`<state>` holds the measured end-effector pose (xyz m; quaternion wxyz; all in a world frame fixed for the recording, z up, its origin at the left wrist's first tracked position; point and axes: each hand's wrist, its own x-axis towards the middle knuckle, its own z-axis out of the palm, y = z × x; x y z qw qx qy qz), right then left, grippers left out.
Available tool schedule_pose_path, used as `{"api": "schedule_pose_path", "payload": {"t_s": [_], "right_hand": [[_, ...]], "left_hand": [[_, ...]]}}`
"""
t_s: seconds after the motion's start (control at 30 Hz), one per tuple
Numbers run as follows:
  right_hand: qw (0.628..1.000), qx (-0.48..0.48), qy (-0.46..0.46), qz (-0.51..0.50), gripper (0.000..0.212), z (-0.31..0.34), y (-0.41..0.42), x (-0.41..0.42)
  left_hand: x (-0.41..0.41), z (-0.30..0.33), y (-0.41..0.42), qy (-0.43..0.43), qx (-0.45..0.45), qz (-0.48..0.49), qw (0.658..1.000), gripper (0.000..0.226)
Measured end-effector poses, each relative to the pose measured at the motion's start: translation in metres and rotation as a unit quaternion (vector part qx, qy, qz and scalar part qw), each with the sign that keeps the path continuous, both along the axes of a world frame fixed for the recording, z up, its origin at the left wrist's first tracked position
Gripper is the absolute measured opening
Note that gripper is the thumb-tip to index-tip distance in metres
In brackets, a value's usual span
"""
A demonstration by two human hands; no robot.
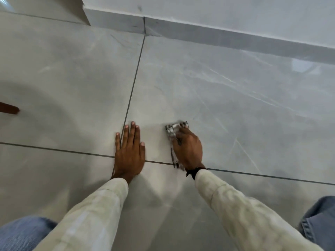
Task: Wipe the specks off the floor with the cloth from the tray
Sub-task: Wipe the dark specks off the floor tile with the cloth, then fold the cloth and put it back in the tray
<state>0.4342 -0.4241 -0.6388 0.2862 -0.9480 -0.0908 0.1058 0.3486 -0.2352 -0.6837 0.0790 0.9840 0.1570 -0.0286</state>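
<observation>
My right hand [188, 148] presses a grey-and-white checked cloth [171, 130] onto the grey tiled floor [226, 98]. The cloth shows past the fingers and along the left side of the hand, and it looks blurred. My left hand [129, 151] lies flat on the floor to the left, fingers spread across a dark grout line [133, 84]. No specks are visible on the tiles. The tray is out of view.
A pale skirting board [199, 31] and wall run across the top. A brown object [9, 108] pokes in at the left edge. My knees in blue jeans [319, 221] sit at the bottom corners. Open tile stretches to the right.
</observation>
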Motion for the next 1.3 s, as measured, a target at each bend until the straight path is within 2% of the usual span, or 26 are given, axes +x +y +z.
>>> {"api": "schedule_pose_path", "payload": {"t_s": [0.1, 0.17, 0.23, 0.33, 0.43, 0.47, 0.5, 0.6, 0.67, 0.77, 0.9, 1.07, 1.2, 1.3], "right_hand": [[0.996, 0.079, 0.01, -0.051, 0.022, 0.01, -0.007, 0.001], [0.983, 0.126, 0.072, -0.113, 0.029, 0.016, -0.02, 0.006], [0.959, 0.171, 0.148, -0.172, 0.024, 0.019, -0.038, 0.013], [0.907, 0.213, 0.218, -0.291, 0.023, 0.016, -0.073, 0.032], [0.814, 0.302, 0.307, -0.389, 0.052, 0.015, -0.103, 0.045], [0.809, 0.309, 0.327, -0.378, 0.062, 0.013, -0.107, 0.047], [0.825, 0.292, 0.335, -0.349, 0.065, 0.012, -0.108, 0.048], [0.895, 0.19, 0.302, -0.269, 0.041, 0.012, -0.105, 0.045], [0.905, 0.171, 0.294, -0.254, 0.035, 0.016, -0.102, 0.042], [0.895, 0.196, 0.316, -0.245, 0.03, 0.047, -0.098, 0.032], [0.881, 0.212, 0.372, -0.201, 0.034, 0.142, -0.078, 0.018], [0.868, 0.177, 0.443, -0.14, 0.032, 0.33, -0.029, -0.006], [0.883, 0.136, 0.448, -0.04, 0.032, 0.493, 0.037, -0.032], [0.901, 0.097, 0.419, 0.062, 0.012, 0.584, 0.096, -0.053]], "left_hand": [[0.004, 0.011, -0.004, 0.012, -0.035, 0.014, 0.999, 0.069], [0.011, 0.02, -0.01, 0.0, -0.063, 0.049, 0.997, 0.064], [0.02, 0.029, -0.024, -0.03, -0.085, 0.082, 0.993, 0.047], [0.036, 0.043, -0.053, -0.037, -0.148, 0.103, 0.983, 0.028], [0.049, 0.053, -0.086, 0.001, -0.209, 0.105, 0.972, 0.039], [0.053, 0.054, -0.095, 0.017, -0.215, 0.105, 0.971, 0.044], [0.056, 0.054, -0.104, 0.033, -0.218, 0.106, 0.97, 0.047], [0.063, 0.053, -0.121, 0.058, -0.254, 0.146, 0.954, 0.043], [0.063, 0.057, -0.124, 0.055, -0.309, 0.187, 0.931, 0.033], [0.049, 0.087, -0.117, 0.032, -0.393, 0.257, 0.882, 0.02], [0.017, 0.183, -0.096, -0.009, -0.436, 0.336, 0.834, 0.023], [-0.04, 0.37, -0.063, -0.085, -0.462, 0.406, 0.784, 0.024], [-0.095, 0.529, -0.027, -0.139, -0.436, 0.453, 0.765, 0.027], [-0.139, 0.62, 0.005, -0.175, -0.403, 0.493, 0.751, 0.03]]}}
